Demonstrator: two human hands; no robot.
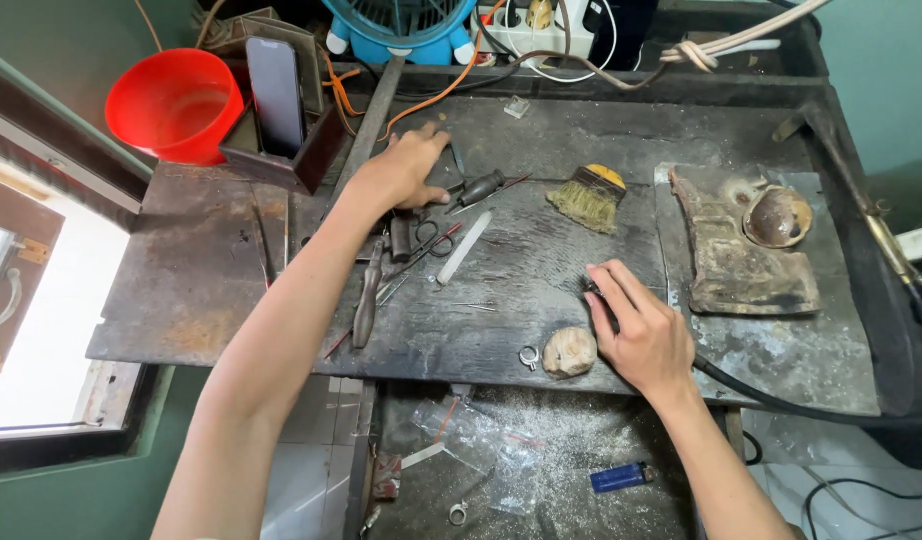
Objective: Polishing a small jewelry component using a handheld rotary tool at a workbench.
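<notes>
The left hand (406,165) reaches to the far middle of the dark metal worktop (201,270), palm down, fingers spread and resting on the surface just beside a small tool with a dark handle (481,187); its grip is open and holds nothing. Near that hand lie small scissors (436,238), a pale flat stick (465,247) and a long dark file-like tool (366,305), close together in a loose cluster.

The right hand (646,335) sits at the near right of the worktop, fingers curled around the end of a black hose (781,400) that runs off to the right; the grip is closed on the hose's tip. Just left of this hand lies a pale lumpy stone (569,351), and touching or almost touching the stone's left side is a small metal ring (528,356).

Farther away, a straw-coloured brush (589,197) lies between the two hands. To the right rests a scorched, worn block (741,265) with a round bowl-like cup (778,217) on its far end. At the far left stand a red bucket (174,103) and a phone (277,95) propped upright in a dark box. On a lower shelf lies a blue lighter (618,477).
</notes>
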